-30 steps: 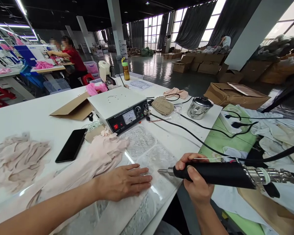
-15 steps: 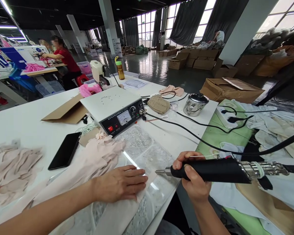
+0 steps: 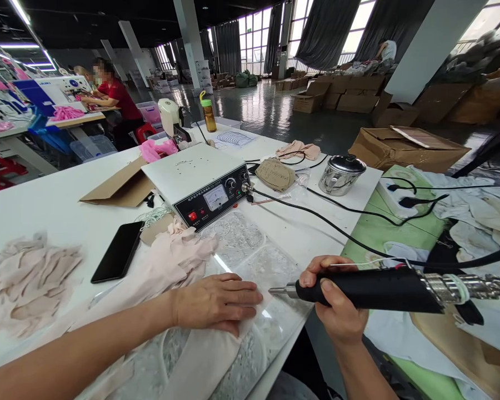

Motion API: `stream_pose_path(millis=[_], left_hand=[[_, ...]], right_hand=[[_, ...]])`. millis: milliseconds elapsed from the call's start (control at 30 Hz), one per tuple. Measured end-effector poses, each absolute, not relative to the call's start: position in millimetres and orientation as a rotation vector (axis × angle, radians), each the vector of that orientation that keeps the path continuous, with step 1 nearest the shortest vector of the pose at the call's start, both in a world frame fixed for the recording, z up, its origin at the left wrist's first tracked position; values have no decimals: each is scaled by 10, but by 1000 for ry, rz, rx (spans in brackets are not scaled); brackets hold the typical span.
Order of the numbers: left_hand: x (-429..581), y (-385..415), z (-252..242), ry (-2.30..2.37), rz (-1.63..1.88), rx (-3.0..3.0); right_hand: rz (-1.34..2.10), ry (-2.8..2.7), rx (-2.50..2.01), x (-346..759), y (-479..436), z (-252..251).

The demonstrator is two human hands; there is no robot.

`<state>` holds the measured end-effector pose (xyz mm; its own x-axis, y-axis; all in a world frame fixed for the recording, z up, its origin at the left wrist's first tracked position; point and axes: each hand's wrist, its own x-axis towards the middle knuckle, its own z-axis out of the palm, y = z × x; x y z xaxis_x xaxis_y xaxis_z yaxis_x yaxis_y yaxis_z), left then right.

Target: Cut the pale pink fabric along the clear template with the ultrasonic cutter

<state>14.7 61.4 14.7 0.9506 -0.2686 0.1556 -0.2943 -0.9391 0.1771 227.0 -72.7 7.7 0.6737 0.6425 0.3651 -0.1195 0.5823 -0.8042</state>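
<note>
My left hand lies flat, fingers stretched out, pressing pale pink fabric onto a clear plastic sheet on the table. In my right hand is a black-handled ultrasonic cutter, fingers wrapped round its grip. Its metal tip points left, close to the fingertips of my left hand. A cable runs from the generator box, which has a dial and a red switch. More pink fabric strips stretch from the box's front toward my left forearm.
A pile of fabric scraps and a black phone lie on the left. Behind are a lidded steel cup, brown pattern pieces and a bottle. Black cables cross the right side. A person in red sits at a sewing machine.
The whole view has shifted slightly, so things appear a little further right. Both hands keep nearly the same pose, with the cutter tip still beside my left fingertips.
</note>
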Motion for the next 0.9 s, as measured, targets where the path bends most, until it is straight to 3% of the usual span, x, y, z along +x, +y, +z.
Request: stream_pose_path(millis=[900], left_hand=[[135,697,-28,-500,134,2875]], right_hand=[[501,-739,-856,2320,-747,20]])
